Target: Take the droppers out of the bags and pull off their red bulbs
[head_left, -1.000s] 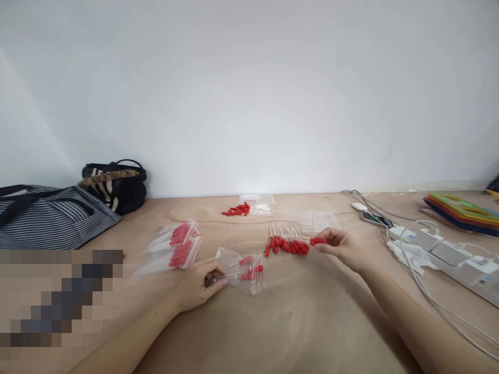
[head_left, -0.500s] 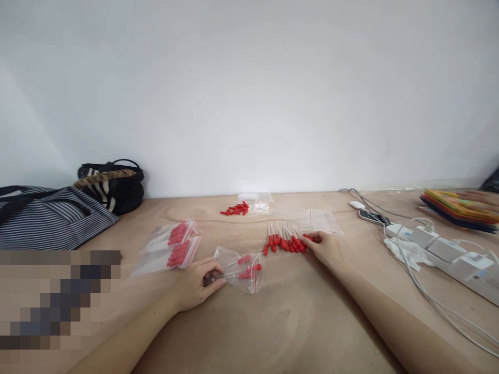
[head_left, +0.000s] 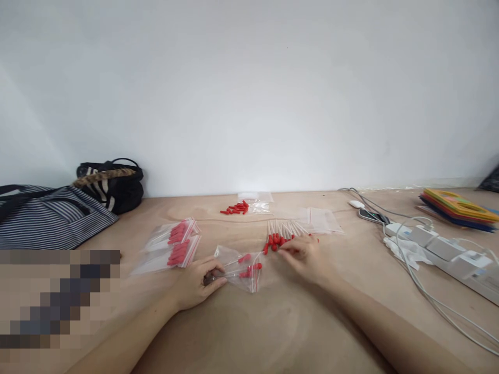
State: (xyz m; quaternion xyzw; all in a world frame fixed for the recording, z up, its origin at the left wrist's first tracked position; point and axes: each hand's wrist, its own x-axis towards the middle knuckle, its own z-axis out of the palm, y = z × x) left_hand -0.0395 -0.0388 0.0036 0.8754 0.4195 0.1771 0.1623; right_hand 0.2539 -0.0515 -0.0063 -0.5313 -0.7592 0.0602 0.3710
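Observation:
My left hand (head_left: 200,282) is closed on the near end of a clear zip bag (head_left: 230,274). Inside that bag lie a few white sticks with red heads (head_left: 245,258), their heads towards the red-lined mouth. My right hand (head_left: 306,256) bends over a row of similar red-headed sticks (head_left: 275,240), covering part of the row. Its fingers are drawn together near the red ends, but what they hold, if anything, is hidden. The pale sticks (head_left: 288,227) of the row point away from me.
Two filled zip bags (head_left: 179,253) lie left. Loose red pieces (head_left: 236,209), white sticks (head_left: 260,208) and a flat zip bag (head_left: 322,221) lie behind. A power strip (head_left: 448,252) with cables and coloured sheets (head_left: 460,208) are right; striped bags (head_left: 58,215) are left.
My right hand has moved left from the row's right end to over its middle. My left hand and its bag have stayed put. Another hand on the coloured sheets has gone from view.

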